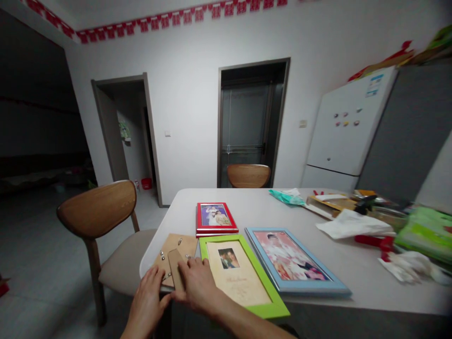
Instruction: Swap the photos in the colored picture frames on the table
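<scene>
A brown picture frame backing board (189,241) with small metal clips lies at the table's near left corner. From its middle runs a brown stand leg (174,263). My left hand (150,294) grips the board's near left edge, fingers on top and thumb toward the edge. My right hand (198,284) is closed over the board's right side beside the stand leg, its thumb at the near edge. Right of it lies a green picture frame (263,278) holding a cream mat and a small photo; my right forearm crosses its near left corner.
A red picture frame (216,218) lies stacked on another behind the board. A blue picture frame (300,263) is to the right. White paper (353,225), a teal packet (287,197) and a green bag (427,233) clutter the table's right side. A wooden chair (99,207) stands left.
</scene>
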Motion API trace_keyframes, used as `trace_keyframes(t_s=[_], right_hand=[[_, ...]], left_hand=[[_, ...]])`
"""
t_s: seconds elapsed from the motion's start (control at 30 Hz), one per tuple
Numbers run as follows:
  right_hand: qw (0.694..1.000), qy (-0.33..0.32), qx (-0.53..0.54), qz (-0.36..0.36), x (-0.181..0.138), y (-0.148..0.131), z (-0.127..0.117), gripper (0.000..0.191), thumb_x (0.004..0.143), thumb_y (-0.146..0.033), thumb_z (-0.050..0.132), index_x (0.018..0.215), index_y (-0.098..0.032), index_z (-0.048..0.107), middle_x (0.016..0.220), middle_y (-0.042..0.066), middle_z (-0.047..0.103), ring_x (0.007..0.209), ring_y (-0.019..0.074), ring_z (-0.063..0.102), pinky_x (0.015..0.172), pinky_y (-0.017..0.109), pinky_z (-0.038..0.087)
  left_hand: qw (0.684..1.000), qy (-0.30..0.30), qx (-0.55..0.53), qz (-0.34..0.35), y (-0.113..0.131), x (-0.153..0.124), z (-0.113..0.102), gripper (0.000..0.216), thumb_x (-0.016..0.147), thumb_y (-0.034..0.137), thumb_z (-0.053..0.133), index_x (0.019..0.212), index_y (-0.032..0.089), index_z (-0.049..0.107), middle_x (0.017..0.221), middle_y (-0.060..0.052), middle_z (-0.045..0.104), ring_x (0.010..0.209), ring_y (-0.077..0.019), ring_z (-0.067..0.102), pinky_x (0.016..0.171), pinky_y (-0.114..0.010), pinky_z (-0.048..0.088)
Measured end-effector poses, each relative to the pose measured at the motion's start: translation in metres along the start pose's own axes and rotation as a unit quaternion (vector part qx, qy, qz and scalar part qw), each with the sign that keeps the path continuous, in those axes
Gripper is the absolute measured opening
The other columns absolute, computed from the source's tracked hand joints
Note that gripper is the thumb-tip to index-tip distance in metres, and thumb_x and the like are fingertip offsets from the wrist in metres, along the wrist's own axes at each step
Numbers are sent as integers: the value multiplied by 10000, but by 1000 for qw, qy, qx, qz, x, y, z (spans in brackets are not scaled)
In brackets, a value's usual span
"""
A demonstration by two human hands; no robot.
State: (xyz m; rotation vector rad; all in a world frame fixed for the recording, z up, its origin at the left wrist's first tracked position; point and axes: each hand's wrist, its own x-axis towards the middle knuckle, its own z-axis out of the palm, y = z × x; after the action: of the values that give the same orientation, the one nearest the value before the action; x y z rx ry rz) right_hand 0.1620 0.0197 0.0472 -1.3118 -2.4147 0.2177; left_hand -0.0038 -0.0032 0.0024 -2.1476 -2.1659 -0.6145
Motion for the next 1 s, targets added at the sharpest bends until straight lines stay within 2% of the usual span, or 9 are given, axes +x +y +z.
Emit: trace_keyframes(t_s=[0.13, 0.23, 0.33, 0.43, 0.57, 0.7, 0.83, 1.0], right_hand=[[998, 17, 63, 5, 5, -4, 11, 445, 564, -315, 574, 987, -193, 510, 963, 102, 505, 906, 252, 441, 759, 389, 346], [986, 34, 164, -4, -1, 3, -1, 479, 563, -214, 539, 1039, -187, 496, 992, 90, 494, 926, 211, 447, 790, 330, 372], [973, 58, 219, -34, -18, 16, -29, 492, 558, -150, 505, 1049, -178, 496, 1028, 81, 491, 967, 186, 444, 850, 305, 358], [972, 56, 224, -42, -42, 36, -61, 484, 567, -116, 457, 1042, -194, 502, 1076, 72, 481, 1018, 181, 430, 900, 321, 331], [978, 33, 204, 15, -77, 70, -89, 460, 572, -118, 420, 1014, -195, 524, 1133, 80, 469, 1083, 202, 404, 939, 358, 301], [980, 15, 186, 63, -99, 99, -93, 430, 594, -144, 417, 1002, -197, 544, 1129, 84, 483, 1079, 216, 417, 929, 369, 314], [984, 24, 164, 61, -102, 115, -79, 386, 621, -162, 415, 976, -186, 565, 1084, 84, 510, 1028, 202, 458, 903, 347, 344], [989, 39, 123, 75, -96, 115, -71, 389, 620, -170, 423, 977, -156, 577, 1081, 103, 507, 1019, 202, 459, 907, 339, 337]], left_hand=[[999, 36, -24, 18, -7, 1, -1, 405, 664, 283, 536, 1035, 122, 524, 1142, -125, 525, 1081, -224, 461, 927, -357, 363], [996, 63, -51, 33, -5, -2, -6, 438, 640, 365, 586, 1010, 134, 539, 1118, -131, 544, 1049, -241, 490, 888, -368, 408], [988, 103, -82, 80, 17, -7, -14, 447, 643, 393, 601, 1017, 159, 531, 1118, -125, 548, 1039, -244, 500, 868, -387, 430], [977, 120, -108, 142, 57, -12, -23, 430, 655, 332, 616, 1045, 187, 508, 1149, -105, 530, 1067, -231, 477, 886, -383, 423], [973, 38, -132, 185, 113, -14, -29, 482, 600, 302, 670, 1031, 148, 519, 1156, -136, 519, 1075, -251, 466, 902, -391, 410], [971, -42, -149, 181, 148, -16, -23, 464, 592, 237, 668, 1023, 144, 524, 1166, -127, 512, 1084, -246, 456, 922, -382, 385], [970, -82, -159, 162, 155, -15, -14, 316, 639, 199, 598, 949, 157, 556, 1165, -100, 516, 1094, -225, 445, 947, -351, 350], [970, -98, -153, 162, 149, -9, -8, 228, 688, 198, 529, 911, 165, 562, 1162, -82, 519, 1120, -215, 413, 960, -365, 312]])
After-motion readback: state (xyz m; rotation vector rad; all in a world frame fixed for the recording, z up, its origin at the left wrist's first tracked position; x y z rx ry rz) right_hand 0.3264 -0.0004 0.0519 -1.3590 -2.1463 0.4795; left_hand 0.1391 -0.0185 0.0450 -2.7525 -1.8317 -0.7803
